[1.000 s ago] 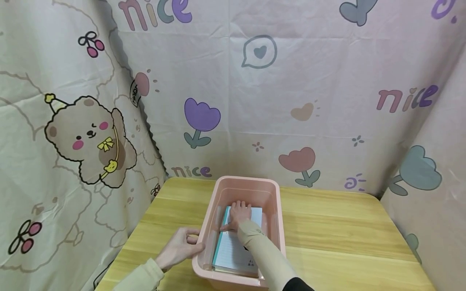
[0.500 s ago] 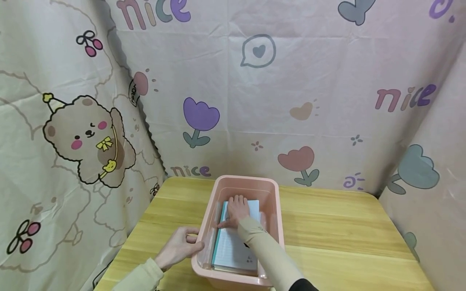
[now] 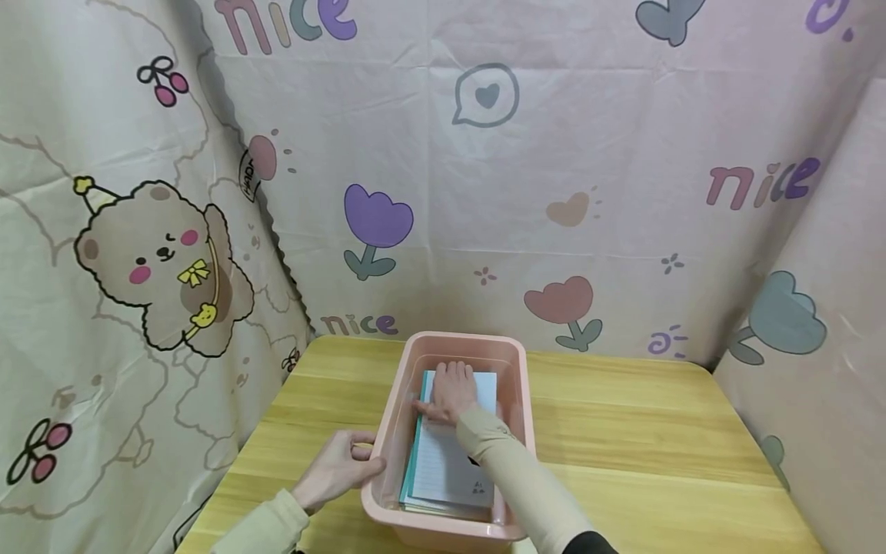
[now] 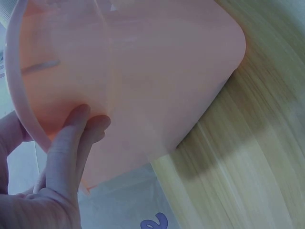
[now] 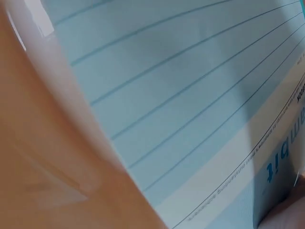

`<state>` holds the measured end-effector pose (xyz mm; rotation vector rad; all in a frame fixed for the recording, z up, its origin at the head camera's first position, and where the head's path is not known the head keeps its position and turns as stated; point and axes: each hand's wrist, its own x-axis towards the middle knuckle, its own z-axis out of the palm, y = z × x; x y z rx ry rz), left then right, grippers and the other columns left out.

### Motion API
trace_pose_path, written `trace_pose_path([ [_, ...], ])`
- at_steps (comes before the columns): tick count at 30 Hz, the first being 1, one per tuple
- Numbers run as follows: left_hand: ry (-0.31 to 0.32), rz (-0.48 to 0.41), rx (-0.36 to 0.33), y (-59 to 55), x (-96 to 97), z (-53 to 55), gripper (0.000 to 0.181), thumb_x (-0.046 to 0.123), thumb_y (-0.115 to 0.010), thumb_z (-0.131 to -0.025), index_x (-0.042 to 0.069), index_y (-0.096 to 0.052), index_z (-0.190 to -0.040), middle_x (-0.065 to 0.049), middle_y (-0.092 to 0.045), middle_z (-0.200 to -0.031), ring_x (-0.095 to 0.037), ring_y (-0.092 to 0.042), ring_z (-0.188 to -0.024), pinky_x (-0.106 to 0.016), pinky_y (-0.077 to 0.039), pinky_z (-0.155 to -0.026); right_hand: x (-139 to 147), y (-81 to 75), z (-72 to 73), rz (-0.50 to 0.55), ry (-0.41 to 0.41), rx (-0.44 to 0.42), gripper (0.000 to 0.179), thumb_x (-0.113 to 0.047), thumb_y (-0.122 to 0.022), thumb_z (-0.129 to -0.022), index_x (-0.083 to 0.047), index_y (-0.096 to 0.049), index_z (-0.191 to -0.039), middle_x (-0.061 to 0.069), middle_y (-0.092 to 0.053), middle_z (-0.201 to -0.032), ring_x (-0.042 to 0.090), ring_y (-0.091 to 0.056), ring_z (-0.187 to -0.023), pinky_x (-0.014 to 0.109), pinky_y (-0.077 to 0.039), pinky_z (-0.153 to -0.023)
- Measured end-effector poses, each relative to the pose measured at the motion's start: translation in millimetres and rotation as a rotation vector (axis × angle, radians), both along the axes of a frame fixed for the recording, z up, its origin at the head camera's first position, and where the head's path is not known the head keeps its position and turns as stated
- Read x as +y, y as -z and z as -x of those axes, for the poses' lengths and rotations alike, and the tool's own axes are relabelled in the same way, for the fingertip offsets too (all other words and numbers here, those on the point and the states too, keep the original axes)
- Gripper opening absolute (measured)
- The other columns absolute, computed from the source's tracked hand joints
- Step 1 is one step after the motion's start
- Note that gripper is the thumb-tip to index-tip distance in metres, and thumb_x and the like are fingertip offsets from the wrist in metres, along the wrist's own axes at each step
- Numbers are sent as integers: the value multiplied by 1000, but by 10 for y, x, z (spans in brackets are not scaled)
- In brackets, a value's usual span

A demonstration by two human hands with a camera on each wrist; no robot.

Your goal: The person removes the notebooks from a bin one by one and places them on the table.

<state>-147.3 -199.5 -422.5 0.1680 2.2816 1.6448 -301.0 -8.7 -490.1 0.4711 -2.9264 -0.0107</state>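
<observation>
My left hand grips the near-left rim of a pink plastic bin, thumb over the edge and fingers against the outer wall. In the left wrist view, those fingers press on the bin's outside. My right hand reaches inside and grips the far part of a light-blue notebook with a teal spine; its fingertips pass the far edge and the thumb lies by the left edge. Other books lie underneath, mostly hidden. In the right wrist view, the lined cover fills most of the picture beside the bin wall.
The bin stands on a wood-grain table, towards its left part. A printed cloth hangs behind the table and at both sides. The bin's walls rise around the books.
My right hand and the top notebook's far edge have shifted upward in the head view. More teal edge shows beneath the top notebook at its left. The left hand keeps its hold on the rim.
</observation>
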Motion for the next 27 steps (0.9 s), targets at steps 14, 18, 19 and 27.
trace_pose_path([
  [14, 0, 7, 19, -26, 5, 9, 57, 2, -60, -86, -28, -43, -131, -37, -70, -104, -43, -75, -90, -40, -66, -74, 39, -203, 0, 11, -46, 85, 74, -80, -61, -77, -9, -55, -96, 7, -58, -85, 23, -48, -80, 33, -44, -74],
  [18, -1, 7, 19, -34, 12, 6, 57, 2, -60, -86, -27, -43, -131, -37, -70, -105, -43, -74, -90, -41, -66, -73, 32, -270, -5, -1, -52, 103, 69, -77, -60, -78, -10, -52, -92, 5, -54, -81, 22, -46, -76, 31, -40, -70],
  [19, -3, 6, 17, -34, 15, 4, 57, 2, -60, -86, -27, -43, -131, -37, -70, -105, -43, -74, -90, -41, -66, -73, 33, -290, -6, 0, -54, 110, 67, -76, -60, -79, -10, -52, -92, 5, -54, -80, 22, -45, -76, 31, -40, -70],
  [27, -6, -6, 7, -17, 20, -8, 54, 2, -60, -87, -27, -44, -131, -38, -69, -106, -44, -74, -91, -42, -66, -72, 61, -547, -19, 26, -74, 104, 70, -73, -62, -79, -8, -57, -104, 8, -60, -94, 23, -53, -86, 34, -47, -78],
])
